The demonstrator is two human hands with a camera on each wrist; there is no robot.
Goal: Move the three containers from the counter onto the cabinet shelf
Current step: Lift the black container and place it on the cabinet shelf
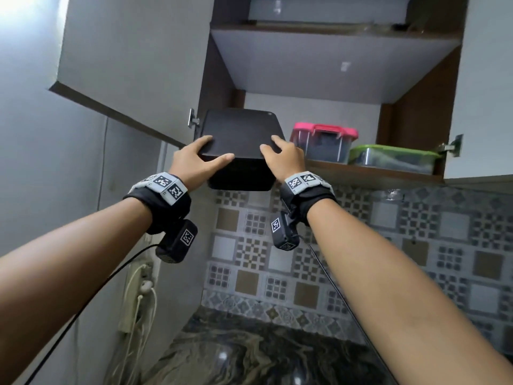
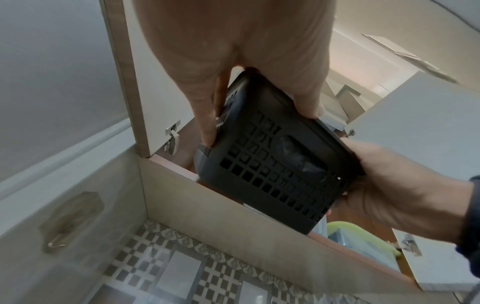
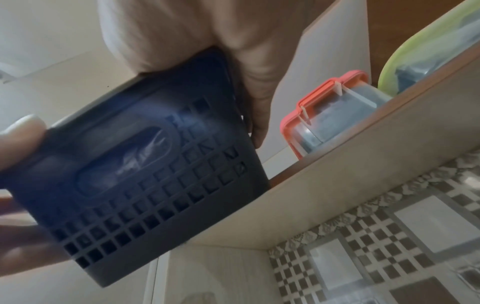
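A black lidded basket [image 1: 241, 137] with grid-pierced walls is at the left end of the lower cabinet shelf [image 1: 374, 173], its near part sticking out past the shelf's front edge. My left hand [image 1: 218, 148] grips its left side, thumb on the lid. My right hand [image 1: 270, 144] grips its right side. In the left wrist view the basket [image 2: 272, 164] is tilted above the shelf edge [image 2: 233, 203]. The right wrist view shows the basket [image 3: 145, 185] beside a pink-lidded clear container [image 3: 335, 115]. That pink-lidded container [image 1: 323, 143] and a green-lidded one [image 1: 394, 158] stand on the shelf to the right.
The cabinet doors stand open at left [image 1: 133, 65] and right [image 1: 485, 79], with a hinge [image 1: 193, 119] close to the basket. An upper shelf [image 1: 333, 59] hangs overhead. Below are a patterned tile wall [image 1: 361, 245], a dark marble counter [image 1: 249, 357] and cables [image 1: 138, 287] at left.
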